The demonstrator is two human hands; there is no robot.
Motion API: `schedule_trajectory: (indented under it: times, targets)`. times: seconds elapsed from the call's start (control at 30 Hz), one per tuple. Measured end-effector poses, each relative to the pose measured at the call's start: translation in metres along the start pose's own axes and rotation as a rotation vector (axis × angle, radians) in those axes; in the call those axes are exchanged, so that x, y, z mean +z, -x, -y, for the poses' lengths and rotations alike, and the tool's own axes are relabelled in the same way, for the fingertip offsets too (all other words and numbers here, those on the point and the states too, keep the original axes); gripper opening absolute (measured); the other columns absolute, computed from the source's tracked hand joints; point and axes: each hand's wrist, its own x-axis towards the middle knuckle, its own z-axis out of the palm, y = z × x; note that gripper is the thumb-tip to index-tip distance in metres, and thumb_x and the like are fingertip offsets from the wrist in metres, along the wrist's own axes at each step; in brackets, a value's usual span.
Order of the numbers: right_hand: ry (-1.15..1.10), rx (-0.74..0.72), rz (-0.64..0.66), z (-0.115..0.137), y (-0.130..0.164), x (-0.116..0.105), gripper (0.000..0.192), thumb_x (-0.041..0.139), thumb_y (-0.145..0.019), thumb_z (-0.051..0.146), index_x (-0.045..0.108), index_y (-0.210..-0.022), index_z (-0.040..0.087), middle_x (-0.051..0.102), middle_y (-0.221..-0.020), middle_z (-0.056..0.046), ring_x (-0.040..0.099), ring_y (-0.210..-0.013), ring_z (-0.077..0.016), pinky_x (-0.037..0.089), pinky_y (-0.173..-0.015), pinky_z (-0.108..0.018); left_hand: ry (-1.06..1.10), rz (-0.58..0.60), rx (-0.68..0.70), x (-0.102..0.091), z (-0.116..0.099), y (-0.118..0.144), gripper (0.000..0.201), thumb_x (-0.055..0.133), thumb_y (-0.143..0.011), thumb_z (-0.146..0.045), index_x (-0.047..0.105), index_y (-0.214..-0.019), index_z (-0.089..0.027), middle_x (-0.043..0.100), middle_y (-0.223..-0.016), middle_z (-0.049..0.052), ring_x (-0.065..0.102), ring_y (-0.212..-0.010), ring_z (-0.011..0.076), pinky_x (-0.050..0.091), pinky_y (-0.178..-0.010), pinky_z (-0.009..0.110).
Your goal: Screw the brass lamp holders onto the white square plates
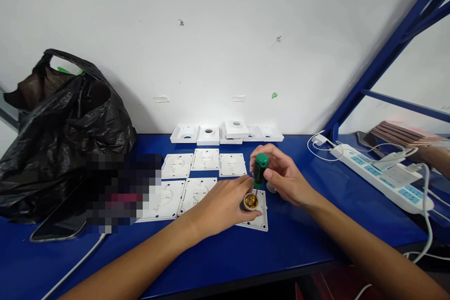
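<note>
left hand point(220, 206) — grips lamp socket point(251, 202) (on plate point(259, 221)) | right hand point(281, 176) — closed round screwdriver point(260, 168)

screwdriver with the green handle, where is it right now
In the head view the screwdriver stands upright in the right hand, centre of the blue table, tip in the lamp socket.

- The single view comes from a camera worn on the person's head, looking forward and down.
- It faces a blue table point(302, 243) that runs up to a white wall point(225, 33) straight ahead.
- It sits close: both forearms enter from the bottom edge, and the left hand point(225, 204) and right hand point(281, 176) meet near the centre.
- No second view exists to share scene parts.
</note>
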Motion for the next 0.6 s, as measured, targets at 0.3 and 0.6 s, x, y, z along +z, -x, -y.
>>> schedule_trajectory:
  times: [0.3, 0.6]
  targets:
    - [-0.043, 0.049, -0.100, 0.0009, -0.0022, 0.0023, 0.027, 0.070, -0.097, 0.048, 0.068, -0.122, 0.039, 0.070, -0.105, -0.003, 0.066, -0.096, -0.0219, 0.054, -0.088, -0.041, -0.147, -0.031, 0.051, 0.0012, -0.0012, 0.0020, 0.031, 0.075, -0.093, -0.047, 0.059, -0.098, -0.021, 0.069, -0.095, 0.004, 0.068, -0.084, 0.0253, 0.047, -0.066, 0.034]
    - [0.052, -0.026, -0.189, 0.0045, -0.0040, 0.0013, 0.023, 0.076, -0.093, 0.043, 0.072, -0.115, 0.037, 0.067, -0.108, -0.004, 0.062, -0.100, -0.0233, 0.052, -0.084, -0.039, -0.177, -0.032, 0.065, 0.0007, -0.0010, 0.0020, 0.034, 0.077, -0.094, -0.047, 0.056, -0.099, -0.021, 0.069, -0.097, 0.003, 0.068, -0.085, 0.0259, 0.047, -0.067, 0.034]
